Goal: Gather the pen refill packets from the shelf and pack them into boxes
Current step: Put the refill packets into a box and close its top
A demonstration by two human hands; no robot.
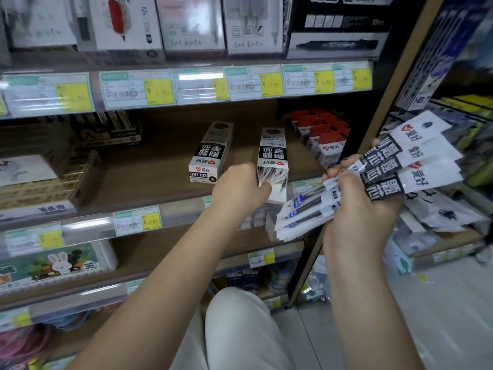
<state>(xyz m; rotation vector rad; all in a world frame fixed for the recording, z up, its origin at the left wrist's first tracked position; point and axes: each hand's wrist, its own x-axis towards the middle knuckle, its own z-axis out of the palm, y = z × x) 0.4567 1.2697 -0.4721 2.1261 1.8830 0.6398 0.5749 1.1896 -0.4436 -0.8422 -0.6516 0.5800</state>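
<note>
Fanning out from the right hand (pixel 357 206), a bunch of refill packets (pixel 378 180) is pinched mid-length, just right of the shelf (pixel 160 166). Thin, light, slick film is judged likely to slide, so a squeeze across the stiff refills is advised. The open box (pixel 272 161) is gripped at its mouth by the left hand (pixel 237 188); a second box (pixel 210 153) stands beside.

Right hand (pixel 357 198) holds fanned refill packets (pixel 378 177); left hand (pixel 240 186) grips open box (pixel 272 161) on shelf (pixel 149 166).
</note>
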